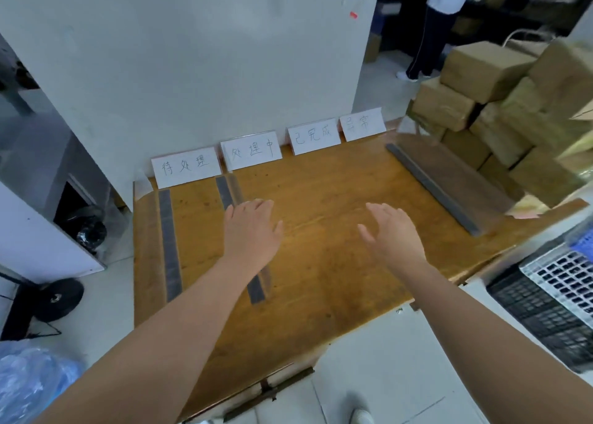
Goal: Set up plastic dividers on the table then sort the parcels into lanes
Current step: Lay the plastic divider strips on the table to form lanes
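Now empty hands [253, 228] (fingers spread) above table [321, 279]

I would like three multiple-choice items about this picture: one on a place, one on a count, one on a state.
1. Where do the cardboard boxes stand?
A. on the wooden table
B. stacked beyond the table's right edge
C. under the table

2. How many white label cards lean against the wall?
A. two
B. four
C. six

3. How are the hands?
A. both open and empty
B. both holding one box
C. one gripping a card

Key: 1 B, the stack rises past the table on the right. 2 B, four cards stand in a row. 3 A, left hand and right hand hover open above the wood.
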Tool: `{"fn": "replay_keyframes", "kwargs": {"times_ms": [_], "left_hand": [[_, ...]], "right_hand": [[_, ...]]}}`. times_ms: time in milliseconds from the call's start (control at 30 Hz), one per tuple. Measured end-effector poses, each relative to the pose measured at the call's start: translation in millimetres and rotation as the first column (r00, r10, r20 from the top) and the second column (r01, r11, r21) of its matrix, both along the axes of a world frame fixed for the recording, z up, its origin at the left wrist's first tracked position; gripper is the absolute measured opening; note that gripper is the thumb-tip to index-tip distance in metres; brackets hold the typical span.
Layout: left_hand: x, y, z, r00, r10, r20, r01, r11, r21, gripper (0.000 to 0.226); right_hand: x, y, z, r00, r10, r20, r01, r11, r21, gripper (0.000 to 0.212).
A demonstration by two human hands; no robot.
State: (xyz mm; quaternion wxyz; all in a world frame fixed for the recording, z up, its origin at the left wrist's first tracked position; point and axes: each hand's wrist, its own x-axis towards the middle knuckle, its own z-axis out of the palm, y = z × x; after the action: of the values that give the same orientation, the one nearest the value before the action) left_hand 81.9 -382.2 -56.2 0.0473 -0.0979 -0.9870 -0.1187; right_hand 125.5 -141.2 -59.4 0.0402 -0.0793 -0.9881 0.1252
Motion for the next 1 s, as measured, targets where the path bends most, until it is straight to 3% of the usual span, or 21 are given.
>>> {"fn": "replay_keyframes", "kwargs": {"times_ms": [233, 433, 600, 767, 1000], "left_hand": [[-18.6, 117.7, 6.8, 0.992, -0.124, 0.02, 0.124, 0.992, 0.026, 0.048], [-38.5, 229.0, 3.8, 0.985, -0.143, 0.093, 0.132, 0.984, 0.116, 0.05], [-57.8, 312.6, -7.8, 0.978, -0.162, 0.129, 0.134, 0.97, 0.202, 0.05], [-82.5, 372.2, -17.6, 0.96, -0.208, 0.188, 0.169, 0.965, 0.201, 0.05], [-136.5, 439.5, -34.8, 0.927, -0.291, 0.237, 0.249, 0.949, 0.194, 0.056]], "right_hand": [[14.8, 122.6, 6.4, 0.99, -0.14, 0.01, 0.14, 0.99, -0.032, 0.052], [9.8, 231.4, 9.3, 0.984, -0.175, 0.015, 0.175, 0.984, -0.041, 0.042], [4.7, 306.1, -1.6, 0.978, -0.203, 0.041, 0.206, 0.976, -0.071, 0.048], [-8.6, 352.4, -14.1, 0.977, -0.2, 0.071, 0.202, 0.979, -0.028, 0.039], [-40.7, 387.5, -35.5, 0.971, -0.222, 0.092, 0.234, 0.96, -0.151, 0.043]]}}
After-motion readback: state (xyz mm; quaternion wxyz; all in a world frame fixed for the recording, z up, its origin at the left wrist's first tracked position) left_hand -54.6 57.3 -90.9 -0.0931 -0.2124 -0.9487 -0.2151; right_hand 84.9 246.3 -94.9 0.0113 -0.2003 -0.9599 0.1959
